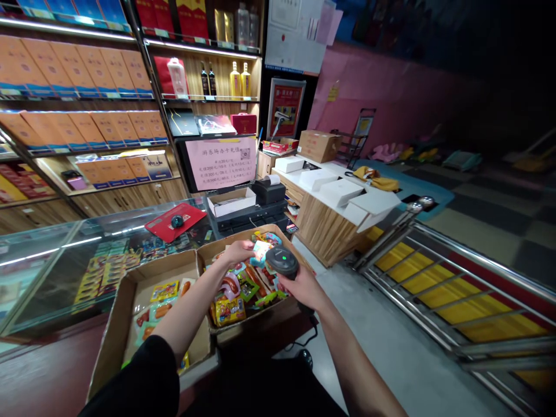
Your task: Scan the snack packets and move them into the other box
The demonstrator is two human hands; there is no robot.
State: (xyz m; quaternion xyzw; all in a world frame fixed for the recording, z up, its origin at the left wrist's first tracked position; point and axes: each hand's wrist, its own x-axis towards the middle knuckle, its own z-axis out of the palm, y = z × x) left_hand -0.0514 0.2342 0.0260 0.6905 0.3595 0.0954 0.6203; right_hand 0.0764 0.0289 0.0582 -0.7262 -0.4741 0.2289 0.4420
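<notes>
My left hand pinches a small white and blue snack packet over the right cardboard box. My right hand is closed round a black handheld scanner with a small green light on top. The scanner's head is beside the packet, at its right. Colourful snack packets, among them a yellow one, fill the right box. The left cardboard box holds fewer packets, partly hidden by my left forearm.
A glass display counter with a red sheet stands at the left. Behind the boxes are a receipt printer and a pink sign. White boxes top a wooden cabinet. A metal railing runs along the right.
</notes>
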